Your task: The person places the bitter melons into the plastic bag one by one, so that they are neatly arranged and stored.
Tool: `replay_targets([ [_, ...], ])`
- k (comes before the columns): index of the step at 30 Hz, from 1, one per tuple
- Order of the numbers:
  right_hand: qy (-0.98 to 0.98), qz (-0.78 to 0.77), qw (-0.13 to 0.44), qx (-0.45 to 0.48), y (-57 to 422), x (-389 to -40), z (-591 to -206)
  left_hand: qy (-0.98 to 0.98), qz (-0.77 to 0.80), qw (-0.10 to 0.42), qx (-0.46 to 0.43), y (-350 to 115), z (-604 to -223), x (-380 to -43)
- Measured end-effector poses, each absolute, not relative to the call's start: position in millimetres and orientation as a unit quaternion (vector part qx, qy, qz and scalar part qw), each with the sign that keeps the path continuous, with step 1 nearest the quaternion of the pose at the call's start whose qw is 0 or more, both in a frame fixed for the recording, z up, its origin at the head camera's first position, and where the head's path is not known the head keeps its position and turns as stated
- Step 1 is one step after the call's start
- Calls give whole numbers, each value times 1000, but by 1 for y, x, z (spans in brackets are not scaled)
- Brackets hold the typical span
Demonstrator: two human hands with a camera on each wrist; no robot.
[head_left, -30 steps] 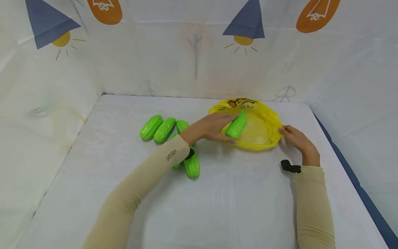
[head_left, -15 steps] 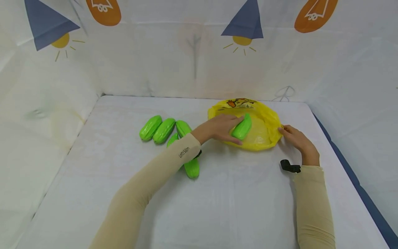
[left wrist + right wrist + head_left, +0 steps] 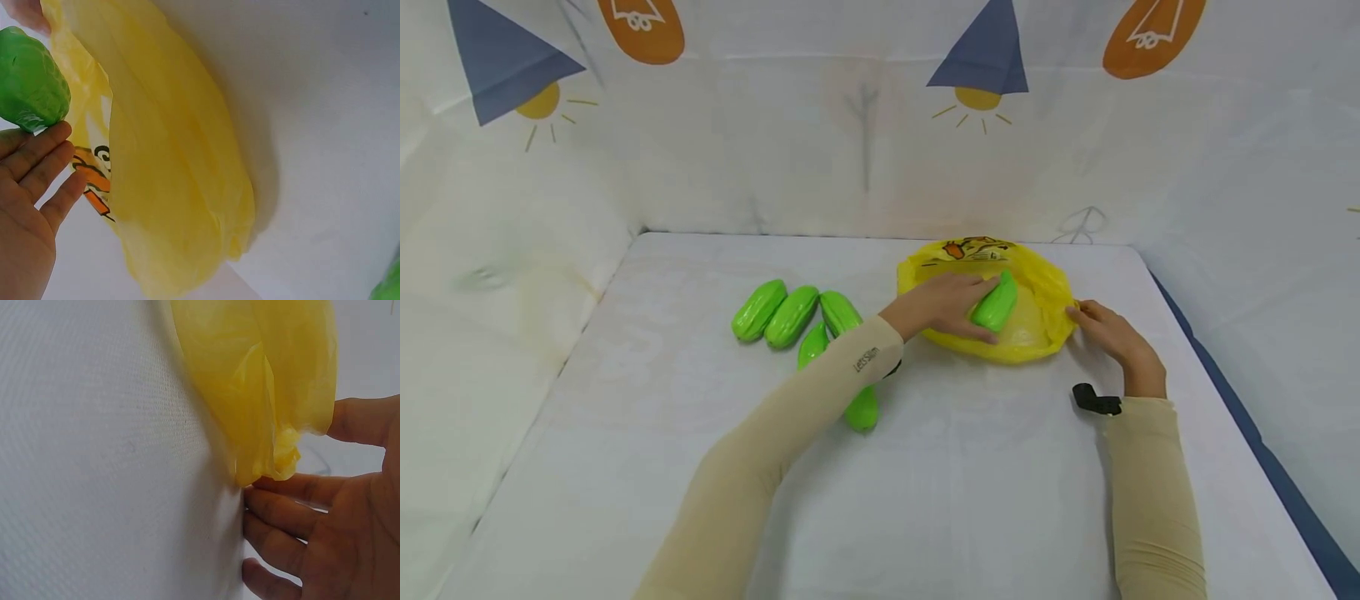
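Observation:
My left hand holds a bright green, ridged gourd between thumb and fingers, over the mouth of a yellow plastic bag. In the left wrist view, the gourd sits at the fingertips, and the thumb is not in view. The bag lies on the table with its mouth spread wide and a printed picture on its far side. At its right edge, my right hand pinches the rim. The right wrist view shows the bag's gathered edge between thumb and fingers.
Several more green gourds lie on the white table left of the bag, some partly hidden beneath my left forearm. White fabric walls with printed lamps stand at the back and sides.
My left hand has moved right with the gourd, from the bag's left side to nearer the middle of its mouth. The right hand keeps its hold on the rim.

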State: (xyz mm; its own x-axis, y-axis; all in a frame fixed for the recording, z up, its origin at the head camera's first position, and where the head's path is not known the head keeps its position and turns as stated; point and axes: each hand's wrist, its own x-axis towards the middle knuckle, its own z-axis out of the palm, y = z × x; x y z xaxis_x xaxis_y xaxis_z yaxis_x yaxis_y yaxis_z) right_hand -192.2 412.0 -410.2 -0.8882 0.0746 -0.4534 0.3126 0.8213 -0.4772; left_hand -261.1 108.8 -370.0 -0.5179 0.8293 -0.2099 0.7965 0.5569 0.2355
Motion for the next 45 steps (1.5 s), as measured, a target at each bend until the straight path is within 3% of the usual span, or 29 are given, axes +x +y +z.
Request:
replay_targets([
  [45, 932, -273, 213, 108, 409, -192, -408, 902, 48, 209, 373, 138, -410, -258],
])
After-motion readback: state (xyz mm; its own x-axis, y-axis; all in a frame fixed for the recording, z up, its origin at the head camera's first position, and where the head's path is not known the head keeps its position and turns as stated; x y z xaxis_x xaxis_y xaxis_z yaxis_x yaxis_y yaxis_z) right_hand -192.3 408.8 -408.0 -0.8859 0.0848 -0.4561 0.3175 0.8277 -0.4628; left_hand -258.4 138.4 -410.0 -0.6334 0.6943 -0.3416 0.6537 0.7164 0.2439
